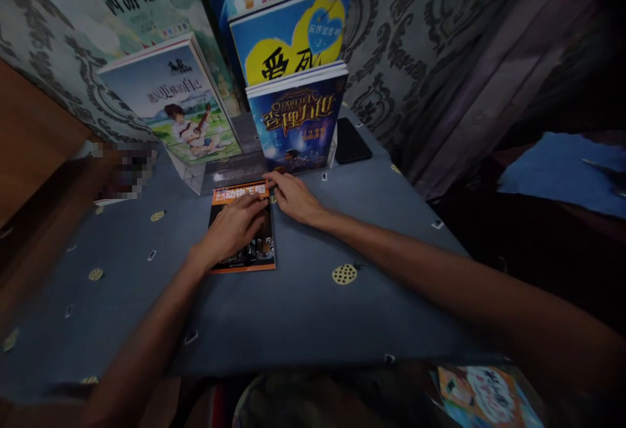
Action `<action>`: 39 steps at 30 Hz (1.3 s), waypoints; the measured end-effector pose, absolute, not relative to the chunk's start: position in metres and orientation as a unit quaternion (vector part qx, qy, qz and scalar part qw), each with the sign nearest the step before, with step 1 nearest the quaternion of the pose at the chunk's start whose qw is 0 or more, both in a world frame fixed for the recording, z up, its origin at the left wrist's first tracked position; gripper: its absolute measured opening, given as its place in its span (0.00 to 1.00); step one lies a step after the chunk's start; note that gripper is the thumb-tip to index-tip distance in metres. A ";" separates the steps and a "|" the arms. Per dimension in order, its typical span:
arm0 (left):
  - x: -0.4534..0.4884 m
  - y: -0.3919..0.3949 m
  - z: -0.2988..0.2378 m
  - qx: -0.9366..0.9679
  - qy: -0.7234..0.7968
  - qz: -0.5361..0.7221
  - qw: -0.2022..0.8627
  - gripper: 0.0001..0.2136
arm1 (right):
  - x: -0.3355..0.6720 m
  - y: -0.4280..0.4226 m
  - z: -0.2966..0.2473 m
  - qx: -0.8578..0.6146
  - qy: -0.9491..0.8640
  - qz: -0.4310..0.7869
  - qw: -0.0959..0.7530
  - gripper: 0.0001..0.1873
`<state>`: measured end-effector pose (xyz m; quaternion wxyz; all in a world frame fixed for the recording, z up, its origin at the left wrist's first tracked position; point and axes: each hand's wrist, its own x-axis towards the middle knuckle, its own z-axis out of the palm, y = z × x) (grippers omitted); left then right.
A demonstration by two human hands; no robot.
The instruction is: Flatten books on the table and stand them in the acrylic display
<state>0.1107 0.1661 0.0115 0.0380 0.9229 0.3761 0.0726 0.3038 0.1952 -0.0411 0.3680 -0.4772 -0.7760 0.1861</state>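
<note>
A thin book point(267, 252) with a black cover and orange borders lies face up on the cloth-covered table. Across its cover my left hand point(237, 226) lies flat, fingers stretched toward the upper right edge. My right hand point(296, 199) is at the book's upper right corner, its fingers bent around that corner; the fingertips show only in part. Just behind stands a clear display rack point(229, 170) holding upright books. Nearest the right hand is a blue book point(298, 128) with gold lettering; left of it is a pale book point(180, 102) with a seated figure drawn on it.
Taller books stand behind, one yellow and blue point(288, 43), one pale green point(132, 7). A black phone-like slab point(353, 141) lies right of the rack. Another person's blurred arm point(49, 232) reaches in at left, near a pixelated item. A colourful book point(482, 395) sits below the table's front edge.
</note>
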 end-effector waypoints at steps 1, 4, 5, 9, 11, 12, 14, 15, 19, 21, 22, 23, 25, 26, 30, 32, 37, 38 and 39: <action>0.105 0.162 0.010 0.927 0.362 0.080 0.051 0.17 | 0.304 0.195 -0.041 -0.474 -0.777 0.187 0.369 0.23; 0.092 0.146 0.011 0.934 0.340 0.077 0.075 0.18 | 0.303 0.196 -0.042 -0.472 -0.775 0.190 0.374 0.22; 0.089 0.139 0.013 0.937 0.332 0.071 0.081 0.18 | 0.303 0.195 -0.042 -0.471 -0.775 0.192 0.375 0.22; 0.081 0.117 0.021 0.949 0.298 0.043 0.097 0.18 | 0.304 0.195 -0.043 -0.467 -0.776 0.194 0.377 0.22; 0.077 0.111 0.019 0.952 0.292 0.031 0.089 0.21 | 0.304 0.196 -0.044 -0.466 -0.777 0.191 0.377 0.22; 0.076 0.109 0.017 0.952 0.293 0.031 0.081 0.22 | 0.304 0.196 -0.044 -0.468 -0.777 0.189 0.376 0.22; 0.073 0.108 0.010 0.951 0.297 0.046 0.067 0.22 | 0.304 0.196 -0.043 -0.472 -0.778 0.183 0.373 0.22; 0.072 0.107 0.006 0.951 0.299 0.060 0.060 0.21 | 0.303 0.196 -0.043 -0.474 -0.779 0.178 0.370 0.21; 0.070 0.104 -0.007 0.950 0.288 0.117 0.019 0.17 | 0.300 0.185 -0.039 -0.467 -0.800 0.145 0.347 0.19; 0.071 0.100 -0.011 0.951 0.281 0.131 -0.005 0.16 | 0.299 0.172 -0.038 -0.449 -0.813 0.142 0.342 0.18; 0.071 0.098 -0.012 0.951 0.279 0.135 -0.012 0.16 | 0.299 0.165 -0.037 -0.438 -0.817 0.149 0.344 0.18; 0.072 0.097 -0.013 0.951 0.277 0.138 -0.017 0.16 | 0.300 0.156 -0.036 -0.425 -0.819 0.161 0.349 0.18; 0.072 0.095 -0.014 0.950 0.273 0.147 -0.026 0.16 | 0.303 0.137 -0.035 -0.401 -0.819 0.191 0.362 0.19; 0.072 0.095 -0.015 0.950 0.270 0.153 -0.032 0.16 | 0.305 0.128 -0.034 -0.391 -0.818 0.206 0.369 0.19; 0.073 0.095 -0.015 0.948 0.254 0.180 -0.068 0.13 | 0.311 0.103 -0.031 -0.387 -0.811 0.244 0.365 0.18; 0.074 0.095 -0.015 0.947 0.256 0.180 -0.070 0.13 | 0.312 0.097 -0.030 -0.391 -0.811 0.243 0.360 0.17; 0.074 0.093 -0.015 0.946 0.275 0.164 -0.045 0.14 | 0.309 0.094 -0.028 -0.376 -0.812 0.238 0.377 0.17; 0.073 0.093 -0.015 0.946 0.277 0.161 -0.042 0.14 | 0.309 0.093 -0.027 -0.371 -0.811 0.238 0.385 0.17; 0.073 0.092 -0.015 0.946 0.279 0.158 -0.039 0.14 | 0.308 0.092 -0.027 -0.365 -0.811 0.237 0.392 0.17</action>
